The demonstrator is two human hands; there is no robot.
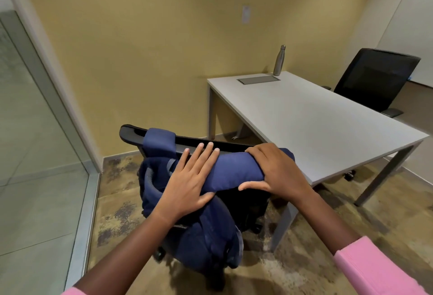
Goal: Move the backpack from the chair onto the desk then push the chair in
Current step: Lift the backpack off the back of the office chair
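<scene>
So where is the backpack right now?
Low centre of the head view: the backpack hangs on the chair back, left of the desk, both hands on its strap.

You have 1 view only, worn on your head, wide-angle, so straight lines bow toward the frame edges. It looks forward and steeply down over your own forearms. Your hands [234, 175] sit close, just under frame centre, on the near chair [131, 134]. The bench [316, 125] runs off to the right, farther out. The yellow wall [140, 48] fills the upper half. The glass partition [30, 118] edges the left. No 2nd view, so no overlap.
</scene>
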